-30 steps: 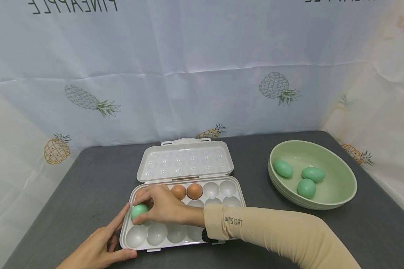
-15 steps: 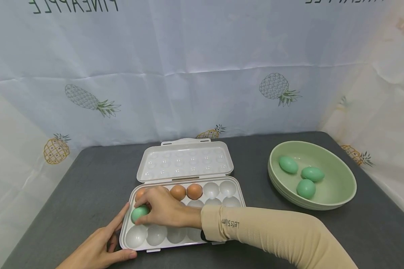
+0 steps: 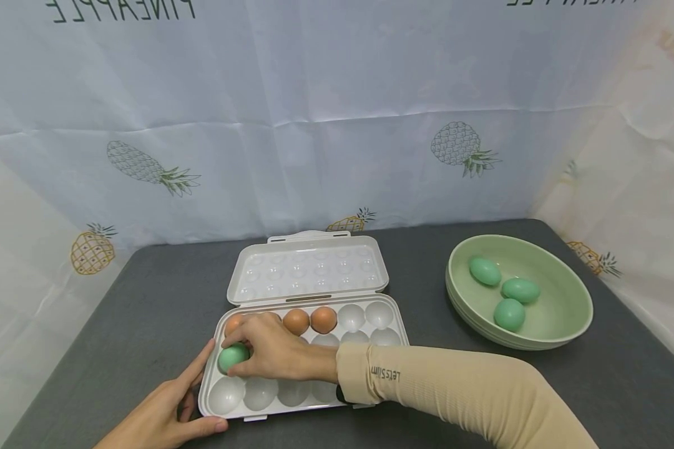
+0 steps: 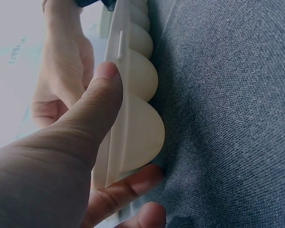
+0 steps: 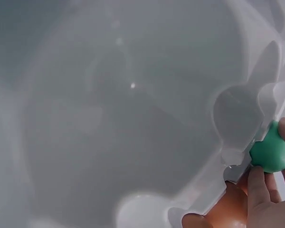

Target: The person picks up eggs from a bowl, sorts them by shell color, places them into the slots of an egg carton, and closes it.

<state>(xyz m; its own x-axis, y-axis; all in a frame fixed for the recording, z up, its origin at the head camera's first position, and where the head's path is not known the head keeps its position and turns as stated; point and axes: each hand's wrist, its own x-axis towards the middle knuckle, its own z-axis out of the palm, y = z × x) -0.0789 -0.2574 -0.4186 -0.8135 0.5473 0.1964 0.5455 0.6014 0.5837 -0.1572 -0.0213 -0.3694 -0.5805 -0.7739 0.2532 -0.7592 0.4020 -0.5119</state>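
green egg point(image 3: 233, 358) sat at the left end of the middle row of the egg tray point(image 3: 227, 395), pinched by the right hand point(image 3: 275, 350), thumb at the near side, fingers on the far side. couldn't tell if it was fully down in its cup; fingers covered part of it. gap between thumb and fingers was just egg-wide, which probably kept a smooth round shell from rolling off line. left hand point(image 3: 160, 408) was spread wide round the tray's near left corner: index straight along the left edge, thumb against the front edge. no egg in it; my read is it braced the light tray so a push wouldn't skid it over the table point(image 3: 163, 299). lid point(image 3: 309, 268) lay folded back on the far side, leaving the cups reachable from above. brown eggs point(image 3: 324, 319) stood in the back row, partly behind the right hand. bowl point(image 3: 564, 296) was well off to the right with three loose green eggs point(image 3: 509, 314), likely put there as it was within easy reach of the right arm. pose: right forearm, in a beige sleeve point(image 3: 444, 383), came across from the right, low over the tray, fingertips pointing left and down. left arm came in from the near left, palm side toward the tray.
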